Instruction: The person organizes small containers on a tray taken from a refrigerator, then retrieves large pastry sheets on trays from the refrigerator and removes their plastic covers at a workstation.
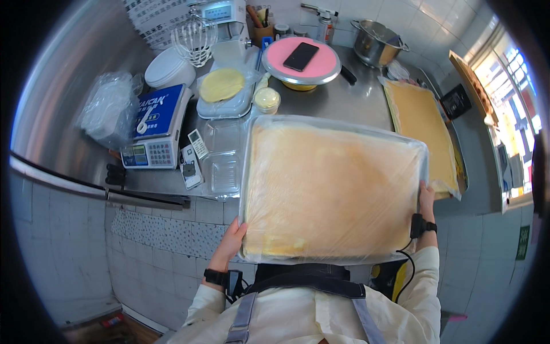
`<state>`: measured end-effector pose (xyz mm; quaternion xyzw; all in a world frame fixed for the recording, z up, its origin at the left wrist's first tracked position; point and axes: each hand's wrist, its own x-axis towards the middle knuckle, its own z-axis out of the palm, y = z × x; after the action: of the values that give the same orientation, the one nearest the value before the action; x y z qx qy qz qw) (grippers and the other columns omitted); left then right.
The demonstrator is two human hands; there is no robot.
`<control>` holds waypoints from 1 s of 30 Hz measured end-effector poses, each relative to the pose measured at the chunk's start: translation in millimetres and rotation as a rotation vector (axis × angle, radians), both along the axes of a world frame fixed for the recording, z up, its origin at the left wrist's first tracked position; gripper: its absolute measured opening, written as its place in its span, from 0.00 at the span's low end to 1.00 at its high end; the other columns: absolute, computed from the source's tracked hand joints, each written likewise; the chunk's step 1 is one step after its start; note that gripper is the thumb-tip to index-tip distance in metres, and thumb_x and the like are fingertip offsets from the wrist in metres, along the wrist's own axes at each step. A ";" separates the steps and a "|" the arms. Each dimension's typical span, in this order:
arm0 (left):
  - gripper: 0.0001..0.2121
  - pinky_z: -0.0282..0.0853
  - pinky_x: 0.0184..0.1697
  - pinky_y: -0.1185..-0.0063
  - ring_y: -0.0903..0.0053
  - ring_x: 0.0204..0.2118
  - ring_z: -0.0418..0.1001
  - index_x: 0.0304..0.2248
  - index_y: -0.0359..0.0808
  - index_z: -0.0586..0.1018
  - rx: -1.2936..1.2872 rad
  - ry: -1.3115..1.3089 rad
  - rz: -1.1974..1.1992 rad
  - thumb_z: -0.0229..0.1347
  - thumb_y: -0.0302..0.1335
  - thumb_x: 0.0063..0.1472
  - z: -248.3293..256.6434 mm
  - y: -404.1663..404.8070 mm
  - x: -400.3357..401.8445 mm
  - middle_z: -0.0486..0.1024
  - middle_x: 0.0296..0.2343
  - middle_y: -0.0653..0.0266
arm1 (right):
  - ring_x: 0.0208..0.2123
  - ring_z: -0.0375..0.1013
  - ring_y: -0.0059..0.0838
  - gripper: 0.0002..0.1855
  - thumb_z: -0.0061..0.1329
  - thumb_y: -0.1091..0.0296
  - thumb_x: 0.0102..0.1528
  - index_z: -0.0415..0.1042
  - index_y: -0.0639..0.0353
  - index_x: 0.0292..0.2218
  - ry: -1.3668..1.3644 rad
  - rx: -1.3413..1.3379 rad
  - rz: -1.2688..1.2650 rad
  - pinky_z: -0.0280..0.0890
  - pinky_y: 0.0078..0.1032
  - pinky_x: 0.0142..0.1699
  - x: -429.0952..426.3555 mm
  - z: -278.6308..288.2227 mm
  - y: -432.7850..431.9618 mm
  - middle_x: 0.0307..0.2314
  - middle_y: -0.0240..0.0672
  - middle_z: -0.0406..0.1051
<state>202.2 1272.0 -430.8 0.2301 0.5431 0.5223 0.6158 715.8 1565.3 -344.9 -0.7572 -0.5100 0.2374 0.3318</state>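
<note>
A large metal baking tray [245, 189] holds a flat sheet of pale golden cake [331, 189] beneath wrinkled clear plastic film. My left hand [234, 236] grips the tray's left rim near its lower corner, and my right hand [426, 197] holds its right rim. The tray is in front of my body, its far part above the steel worktop's front edge. Both hands have their fingers partly hidden under the rim. Just beyond the tray's far edge is a small tub of pale yellow cream [267, 100].
A second cake sheet [423, 129] lies at the right. Clear plastic boxes [223, 172], a remote control [198, 144] and a digital scale [157, 116] are at the left. Behind stand a pink-topped turntable [275, 56] bearing a phone [301, 56] and a steel pot [376, 47].
</note>
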 end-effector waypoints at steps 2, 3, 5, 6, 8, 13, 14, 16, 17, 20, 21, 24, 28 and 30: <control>0.17 0.54 0.47 0.83 0.81 0.43 0.59 0.48 0.31 0.58 -0.026 0.072 0.076 0.38 0.25 0.59 4.5 -23.3 13.2 0.63 0.42 0.65 | 0.23 0.65 0.24 0.19 0.40 0.59 0.52 0.67 0.72 0.28 -0.092 -0.032 0.111 0.59 0.23 0.30 -34.6 6.3 35.7 0.21 0.35 0.68; 0.17 0.54 0.47 0.83 0.81 0.43 0.59 0.48 0.31 0.58 -0.062 0.050 0.148 0.39 0.25 0.59 6.8 -37.7 21.0 0.63 0.42 0.64 | 0.23 0.65 0.26 0.19 0.41 0.59 0.51 0.67 0.73 0.28 -0.188 -0.066 0.194 0.59 0.24 0.30 -53.2 8.4 48.6 0.20 0.37 0.68; 0.17 0.54 0.47 0.83 0.81 0.43 0.59 0.48 0.31 0.58 -0.105 0.024 0.244 0.39 0.25 0.59 11.8 -57.6 42.8 0.63 0.42 0.64 | 0.23 0.66 0.27 0.19 0.41 0.59 0.51 0.67 0.72 0.28 -0.109 -0.061 0.296 0.60 0.25 0.30 -77.5 2.2 69.1 0.21 0.38 0.69; 0.17 0.54 0.47 0.82 0.81 0.43 0.59 0.48 0.31 0.58 -0.113 0.025 0.282 0.38 0.25 0.59 15.9 -66.6 54.6 0.63 0.42 0.64 | 0.23 0.66 0.28 0.19 0.41 0.60 0.51 0.68 0.72 0.29 -0.032 -0.062 0.378 0.60 0.26 0.30 -85.6 -3.1 79.3 0.21 0.39 0.69; 0.17 0.54 0.47 0.82 0.81 0.43 0.59 0.48 0.31 0.58 -0.122 0.026 0.357 0.38 0.25 0.59 24.3 -73.7 74.0 0.63 0.42 0.63 | 0.24 0.67 0.30 0.19 0.41 0.60 0.51 0.68 0.72 0.29 -0.049 -0.116 0.436 0.60 0.28 0.30 -97.8 -12.3 101.8 0.22 0.41 0.69; 0.18 0.54 0.47 0.81 0.79 0.44 0.59 0.48 0.30 0.56 -0.097 0.064 0.266 0.38 0.27 0.60 52.3 -61.4 129.9 0.63 0.42 0.63 | 0.25 0.68 0.34 0.19 0.42 0.60 0.50 0.68 0.73 0.29 -0.186 -0.233 0.584 0.60 0.30 0.32 -95.5 -48.1 175.9 0.23 0.46 0.69; 0.19 0.53 0.49 0.80 0.78 0.46 0.57 0.49 0.30 0.53 -0.097 0.146 0.195 0.38 0.28 0.60 38.1 -70.0 137.1 0.61 0.43 0.63 | 0.26 0.68 0.36 0.19 0.42 0.59 0.50 0.68 0.73 0.30 -0.218 -0.204 0.622 0.60 0.31 0.32 -99.9 -53.4 189.9 0.23 0.48 0.69; 0.19 0.51 0.50 0.80 0.78 0.47 0.55 0.49 0.30 0.52 -0.073 0.114 0.214 0.38 0.28 0.60 32.9 -73.9 157.6 0.59 0.44 0.62 | 0.28 0.69 0.45 0.21 0.41 0.57 0.49 0.67 0.73 0.29 -0.355 -0.147 0.668 0.60 0.34 0.35 -113.2 -56.1 218.2 0.24 0.53 0.68; 0.20 0.50 0.50 0.80 0.78 0.48 0.54 0.50 0.30 0.52 -0.050 0.079 0.210 0.38 0.29 0.60 31.7 -71.5 165.4 0.58 0.45 0.61 | 0.28 0.69 0.45 0.21 0.41 0.57 0.49 0.67 0.73 0.29 -0.355 -0.144 0.686 0.60 0.34 0.35 -122.6 -54.2 231.0 0.24 0.53 0.68; 0.21 0.46 0.52 0.80 0.78 0.50 0.50 0.50 0.30 0.49 -0.039 -0.032 0.163 0.38 0.28 0.60 43.7 -55.8 184.6 0.55 0.47 0.60 | 0.33 0.66 0.52 0.22 0.41 0.56 0.47 0.67 0.73 0.29 -0.564 -0.036 0.871 0.60 0.37 0.38 -142.7 -25.0 260.0 0.27 0.57 0.67; 0.22 0.46 0.52 0.80 0.77 0.50 0.50 0.51 0.29 0.48 -0.052 -0.064 0.104 0.38 0.28 0.60 44.3 -51.6 190.1 0.54 0.48 0.60 | 0.35 0.65 0.53 0.22 0.41 0.55 0.47 0.67 0.72 0.28 -0.570 -0.081 0.904 0.59 0.38 0.39 -141.1 -16.5 274.6 0.29 0.57 0.66; 0.23 0.43 0.53 0.81 0.77 0.51 0.48 0.51 0.29 0.46 0.005 -0.133 0.092 0.39 0.27 0.59 47.0 -36.5 201.8 0.52 0.49 0.61 | 0.35 0.65 0.51 0.21 0.40 0.55 0.47 0.68 0.70 0.28 -0.763 -0.026 0.902 0.60 0.37 0.39 -160.6 9.6 289.8 0.29 0.57 0.66; 0.26 0.40 0.54 0.80 0.78 0.53 0.45 0.52 0.30 0.43 0.010 -0.205 0.133 0.41 0.27 0.59 31.3 -36.8 212.8 0.49 0.50 0.61 | 0.35 0.65 0.52 0.21 0.39 0.55 0.47 0.69 0.69 0.29 -0.701 0.071 0.980 0.60 0.37 0.41 -209.4 -1.9 302.9 0.31 0.56 0.66; 0.27 0.39 0.55 0.79 0.77 0.53 0.44 0.52 0.30 0.42 -0.078 -0.370 0.312 0.42 0.28 0.58 30.8 -36.2 215.9 0.48 0.51 0.61 | 0.36 0.65 0.52 0.22 0.39 0.55 0.47 0.68 0.69 0.32 -0.725 0.010 1.058 0.59 0.36 0.42 -239.5 -12.9 297.4 0.32 0.54 0.66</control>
<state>418.1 1235.8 -400.0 0.0199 0.4699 0.6229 0.6252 476.3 1862.7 -357.8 -0.4338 -0.8957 0.0956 -0.0202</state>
